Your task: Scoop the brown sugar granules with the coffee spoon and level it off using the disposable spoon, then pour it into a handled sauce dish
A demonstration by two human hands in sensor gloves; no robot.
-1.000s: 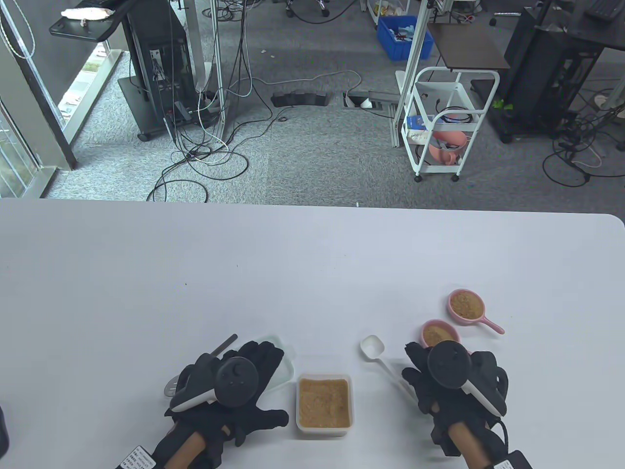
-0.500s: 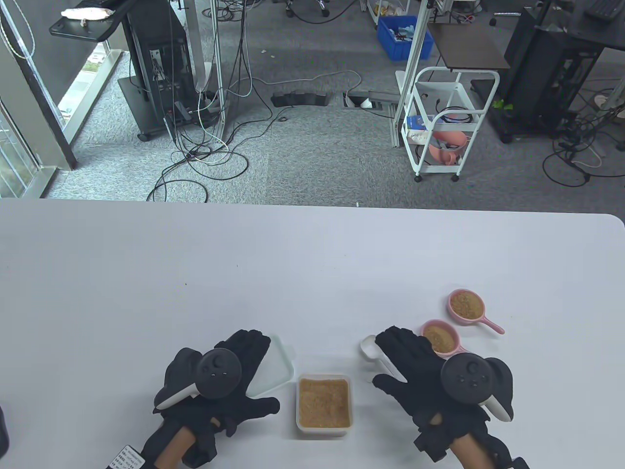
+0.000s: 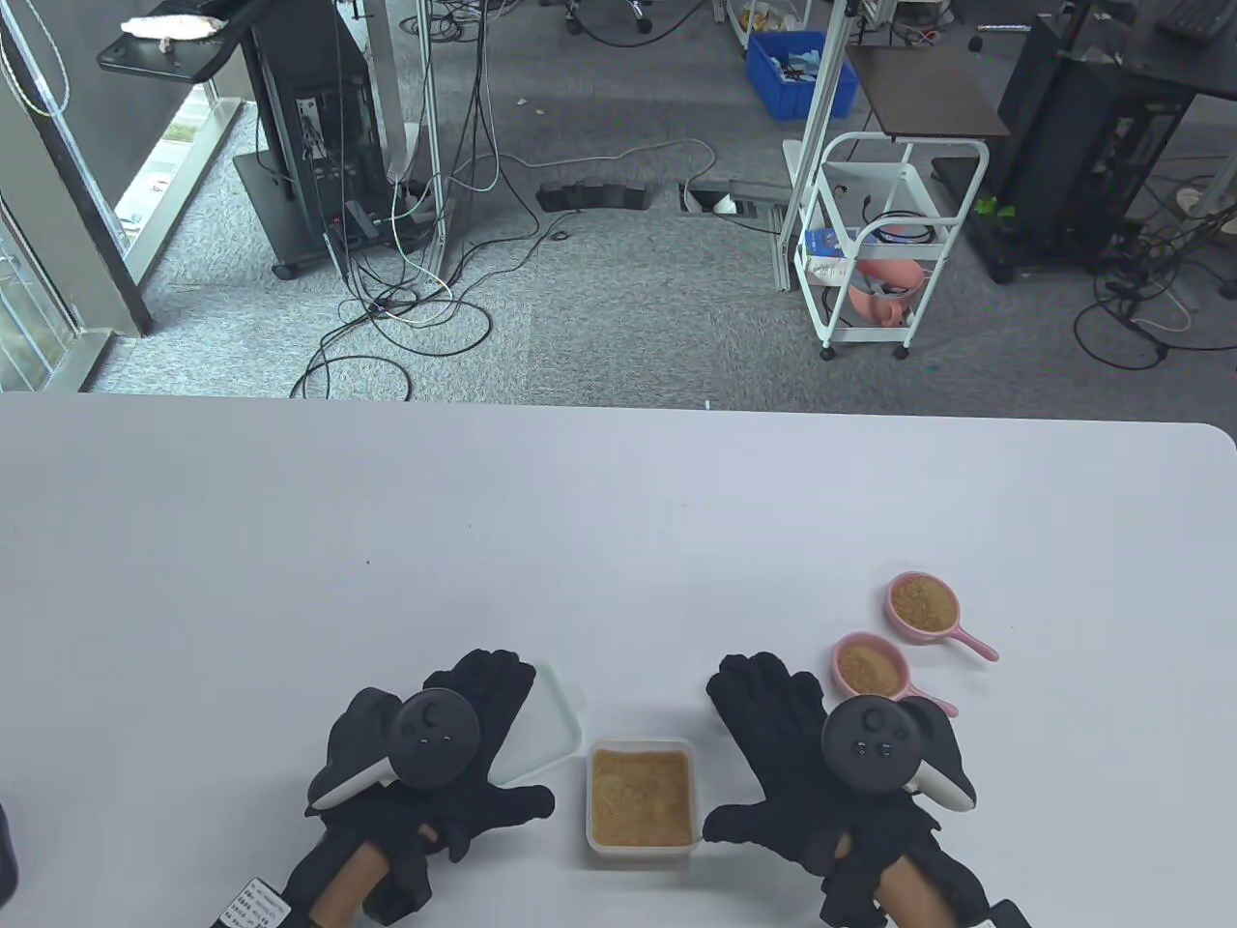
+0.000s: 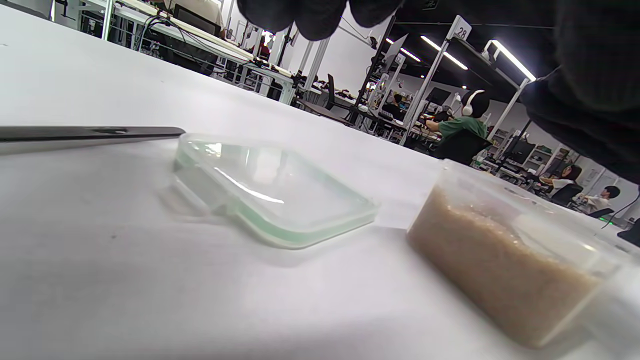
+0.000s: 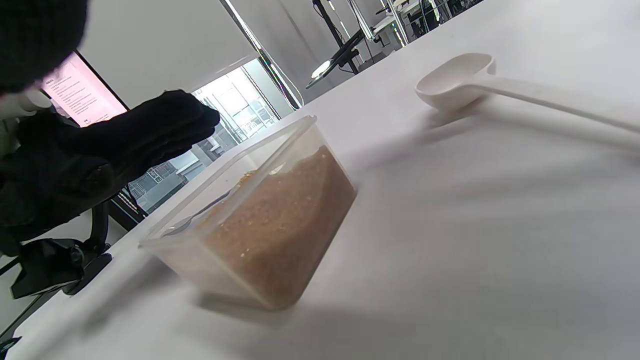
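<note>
A clear tub of brown sugar (image 3: pixel 643 797) stands near the table's front edge, between my hands. My left hand (image 3: pixel 483 691) lies flat with fingers straight over the tub's lid (image 3: pixel 556 720) and hides the coffee spoon in the table view. The left wrist view shows the coffee spoon's dark handle (image 4: pixel 90 133) lying on the table beside the lid (image 4: pixel 270 190). My right hand (image 3: pixel 763 691) is spread flat and covers the disposable spoon in the table view. In the right wrist view the white disposable spoon (image 5: pixel 455 82) lies free on the table. Neither hand holds anything.
Two pink handled sauce dishes (image 3: pixel 923 604) (image 3: pixel 870 665), both with brown sugar in them, sit to the right of my right hand. Beyond the hands stretches the white table (image 3: pixel 580 532); its far edge meets a floor with cables and a cart.
My right hand has opened, moved left and spread over the white spoon. My left hand has shifted a little back and now hides the coffee spoon in the table view.
</note>
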